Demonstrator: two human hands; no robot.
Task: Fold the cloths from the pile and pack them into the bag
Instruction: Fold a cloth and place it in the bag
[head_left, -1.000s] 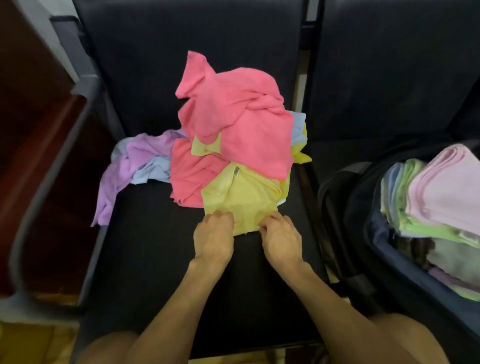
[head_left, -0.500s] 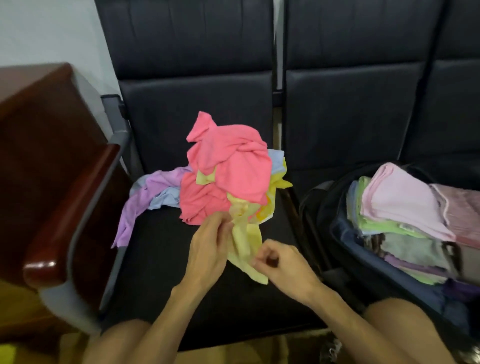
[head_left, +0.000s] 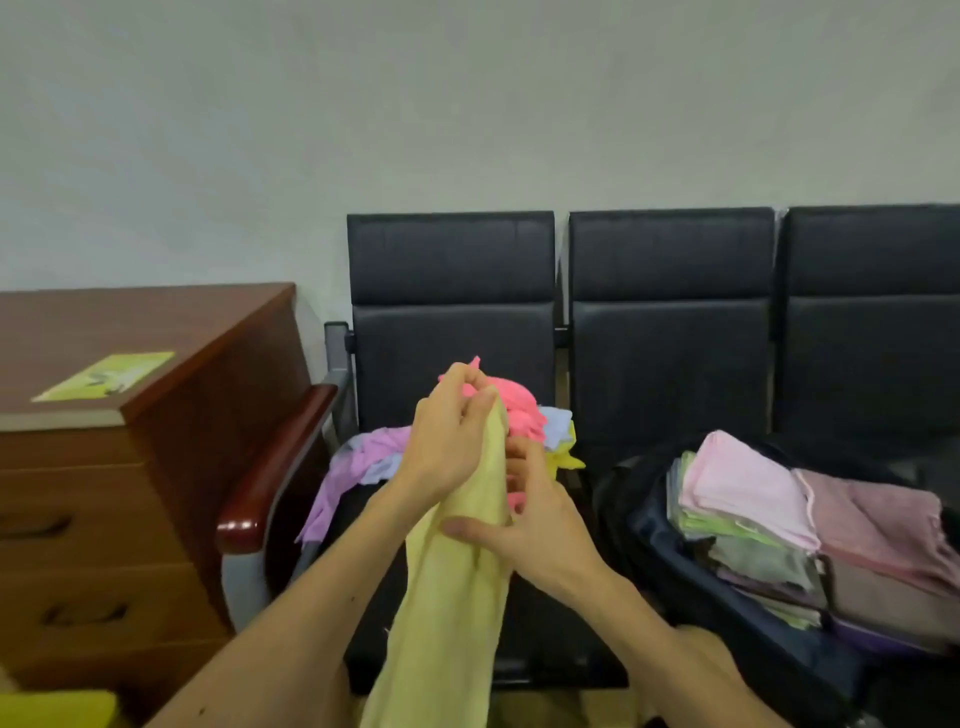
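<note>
A yellow cloth (head_left: 447, 613) hangs down in front of me, lifted off the seat. My left hand (head_left: 447, 441) pinches its top edge high up. My right hand (head_left: 530, 525) grips the cloth lower, thumb across the front. Behind my hands the pile of cloths (head_left: 363, 462) lies on the left black seat, with pink, purple, light blue and yellow pieces showing. On the middle seat stands the open dark bag (head_left: 675, 561), holding stacks of folded cloths (head_left: 748, 493) in pink, green, grey and mauve.
A row of black padded chairs (head_left: 670, 322) runs along a pale wall. A wooden armrest (head_left: 275, 467) borders the left seat. A brown drawer cabinet (head_left: 104, 467) stands at the left with a yellow-green leaflet (head_left: 106, 375) on top.
Both hands have pulled the yellow cloth out of the pile and raised it, so it now hangs long. The camera has tilted up, showing the wall and chair backs.
</note>
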